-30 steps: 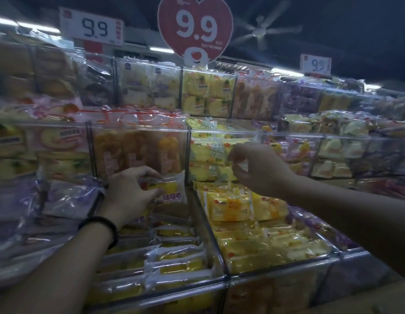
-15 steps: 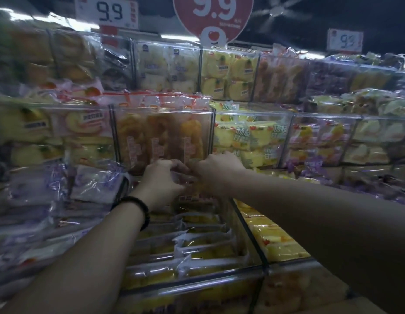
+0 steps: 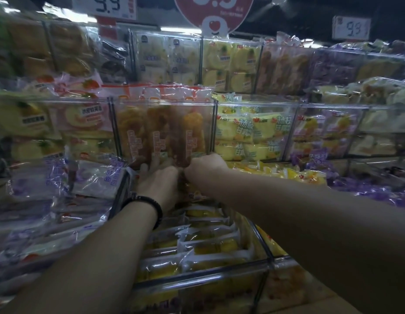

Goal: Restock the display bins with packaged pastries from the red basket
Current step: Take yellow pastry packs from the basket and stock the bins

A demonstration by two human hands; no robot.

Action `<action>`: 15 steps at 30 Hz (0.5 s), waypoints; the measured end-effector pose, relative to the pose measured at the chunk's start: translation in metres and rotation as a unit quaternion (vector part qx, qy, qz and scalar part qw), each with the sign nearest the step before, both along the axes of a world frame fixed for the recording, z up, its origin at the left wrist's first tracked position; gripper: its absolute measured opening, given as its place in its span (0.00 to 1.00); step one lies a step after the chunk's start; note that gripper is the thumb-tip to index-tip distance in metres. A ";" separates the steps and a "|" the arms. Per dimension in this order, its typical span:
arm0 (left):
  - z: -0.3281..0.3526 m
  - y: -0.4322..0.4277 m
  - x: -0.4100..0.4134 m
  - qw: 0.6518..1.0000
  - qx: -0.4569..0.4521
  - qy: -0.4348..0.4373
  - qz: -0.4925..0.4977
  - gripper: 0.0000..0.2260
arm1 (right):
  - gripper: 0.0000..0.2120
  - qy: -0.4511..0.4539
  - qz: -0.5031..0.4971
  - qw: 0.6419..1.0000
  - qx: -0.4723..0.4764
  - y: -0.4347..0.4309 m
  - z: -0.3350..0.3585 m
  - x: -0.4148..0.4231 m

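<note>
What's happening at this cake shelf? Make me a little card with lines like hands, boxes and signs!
left hand: left hand reaches to the back of the lower bin
right hand: right hand right beside it
held: hidden, cannot tell
wrist: black bracelet on the left
lower bin: rows of yellow packaged pastries
behind the hands: clear bin of upright orange pastries
sign: heart sign reading 9.9
red basket: not in view

We see clear, glossy plastic bins (image 3: 165, 105) with smooth walls. The pastries (image 3: 210, 248) sit in shiny, crinkled plastic wrappers, and our left wrist wears a dark, matt beaded band (image 3: 149, 206).
</note>
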State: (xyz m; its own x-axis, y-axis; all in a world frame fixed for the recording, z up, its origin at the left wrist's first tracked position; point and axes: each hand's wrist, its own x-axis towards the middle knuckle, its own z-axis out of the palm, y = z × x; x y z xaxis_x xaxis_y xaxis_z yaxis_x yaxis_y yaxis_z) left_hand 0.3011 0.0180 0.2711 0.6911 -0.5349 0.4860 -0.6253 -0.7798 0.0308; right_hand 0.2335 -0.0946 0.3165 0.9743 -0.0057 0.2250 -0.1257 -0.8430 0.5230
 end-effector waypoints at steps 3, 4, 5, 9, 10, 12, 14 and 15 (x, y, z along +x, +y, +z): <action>-0.002 -0.001 -0.006 1.000 0.006 -0.017 0.004 0.14 | 0.12 0.030 0.006 0.999 0.008 -0.001 0.003 -0.009; -0.003 -0.003 -0.007 0.999 0.018 -0.027 0.002 0.14 | 0.11 0.041 0.010 0.999 0.012 -0.003 0.006 -0.015; -0.003 -0.004 -0.008 0.999 0.029 -0.040 -0.002 0.14 | 0.09 0.047 0.016 0.999 0.012 -0.005 0.010 -0.021; 0.003 0.000 -0.009 0.999 0.018 -0.024 -0.019 0.19 | 0.04 -0.047 0.057 0.995 0.062 -0.014 0.037 -0.049; 0.005 0.001 -0.010 1.000 0.009 0.000 -0.028 0.22 | 0.05 -0.077 0.070 0.991 0.081 -0.017 0.044 -0.058; 0.008 0.001 -0.013 0.998 -0.014 0.041 -0.049 0.27 | 0.06 -0.104 0.091 0.984 0.110 -0.024 0.054 -0.078; 0.010 0.000 -0.016 0.995 -0.047 0.050 -0.066 0.25 | 0.06 -0.110 0.109 0.975 0.160 -0.032 0.060 -0.104; 0.011 0.000 -0.018 0.995 -0.063 0.041 -0.067 0.23 | 0.06 -0.116 0.122 0.970 0.175 -0.035 0.061 -0.119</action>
